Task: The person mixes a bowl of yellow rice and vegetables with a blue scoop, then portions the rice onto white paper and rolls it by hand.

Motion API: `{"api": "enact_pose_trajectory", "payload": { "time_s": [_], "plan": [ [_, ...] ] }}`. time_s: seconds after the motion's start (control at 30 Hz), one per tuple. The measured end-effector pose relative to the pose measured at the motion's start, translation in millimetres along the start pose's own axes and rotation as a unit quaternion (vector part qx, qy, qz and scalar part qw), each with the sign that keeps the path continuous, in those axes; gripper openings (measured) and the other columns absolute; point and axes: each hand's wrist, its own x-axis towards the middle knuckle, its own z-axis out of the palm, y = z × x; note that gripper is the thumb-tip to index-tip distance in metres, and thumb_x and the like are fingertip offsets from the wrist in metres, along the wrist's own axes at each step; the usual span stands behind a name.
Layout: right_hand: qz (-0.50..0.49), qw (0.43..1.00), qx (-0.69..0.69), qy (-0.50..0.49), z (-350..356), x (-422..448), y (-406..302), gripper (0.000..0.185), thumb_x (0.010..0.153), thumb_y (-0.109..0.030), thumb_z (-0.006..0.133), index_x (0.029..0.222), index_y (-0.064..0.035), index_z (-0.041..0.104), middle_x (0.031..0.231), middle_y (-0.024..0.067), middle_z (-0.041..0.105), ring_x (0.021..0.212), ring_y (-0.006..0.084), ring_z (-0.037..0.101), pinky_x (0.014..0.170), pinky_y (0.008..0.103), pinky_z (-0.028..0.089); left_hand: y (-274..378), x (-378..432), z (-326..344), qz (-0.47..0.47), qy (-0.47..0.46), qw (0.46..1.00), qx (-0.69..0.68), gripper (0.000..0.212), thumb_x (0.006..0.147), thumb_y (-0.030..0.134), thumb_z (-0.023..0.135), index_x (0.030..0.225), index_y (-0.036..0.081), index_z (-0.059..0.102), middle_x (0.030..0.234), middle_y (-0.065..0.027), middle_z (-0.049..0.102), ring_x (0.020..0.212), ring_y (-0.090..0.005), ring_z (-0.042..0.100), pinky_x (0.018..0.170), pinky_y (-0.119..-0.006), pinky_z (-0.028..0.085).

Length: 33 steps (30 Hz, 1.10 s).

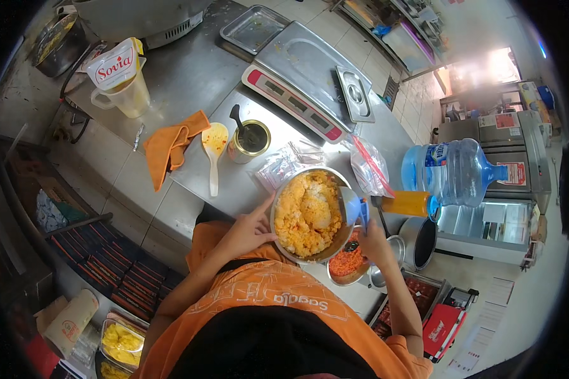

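A round metal bowl [347,244] sits in front of me, holding orange-yellow rice [296,218] with a paler patch in the middle. My left hand [252,231] grips its left side, the index finger stretched along the rim and the thumb at the lower edge. In my right hand [378,244] is the handle of a blue scoop or scraper [354,206]; its paler blade reaches over the bowl's right rim. Below that hand, partly hidden by the bowl, stands a second metal bowl of red chili paste [348,260] with a dark utensil in it.
Beyond the bowl lie plastic bags [289,163], an open tin [252,139], a rice paddle [214,147] and an orange cloth [173,147]. A digital scale [298,66] is further back. At right are a yellow-orange bottle [405,203], a water jug [460,170] and a pot [421,244].
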Motion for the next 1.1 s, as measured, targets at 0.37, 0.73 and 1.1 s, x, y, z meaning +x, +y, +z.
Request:
{"api": "enact_pose_trajectory", "payload": {
  "time_s": [0.37, 0.73, 1.1],
  "plan": [
    [-0.316, 0.922, -0.194, -0.113, -7, 67, -47, 0.035, 0.077, -0.009, 0.055, 0.108, 0.0049, 0.045, 0.071, 0.0246, 0.061, 0.059, 0.0381, 0.062, 0.058, 0.0434, 0.049, -3, 8, 5, 0.016, 0.013, 1.0, -0.001, 0.096, 0.07, -0.004, 0.073, 0.148, 0.011, 0.019, 0.073, -0.0126, 0.06, 0.066, -0.0171, 0.059, 0.07, -0.03, 0.052],
    [-0.127, 0.731, -0.623, 0.248, 95, 15, -67, 0.018, 0.084, -0.016, 0.058, 0.098, -0.0104, 0.048, 0.057, -0.0034, 0.05, 0.047, 0.0084, 0.055, 0.031, 0.0296, 0.04, 2, -3, 12, -0.006, 0.049, 0.997, -0.052, 0.102, 0.069, -0.01, 0.074, 0.15, 0.02, 0.019, 0.077, -0.0014, 0.053, 0.073, -0.0072, 0.052, 0.072, -0.024, 0.051],
    [-0.226, 0.897, -0.373, 0.076, 22, -4, -34, 0.01, 0.088, -0.007, 0.05, 0.092, -0.0027, 0.042, 0.06, 0.0149, 0.06, 0.052, 0.0299, 0.064, 0.043, 0.0368, 0.051, -1, 28, -3, 0.039, 0.14, 0.989, -0.042, 0.077, 0.076, -0.005, 0.068, 0.144, 0.011, 0.034, 0.083, -0.0051, 0.059, 0.076, -0.0101, 0.057, 0.072, -0.026, 0.052]
  ]
}}
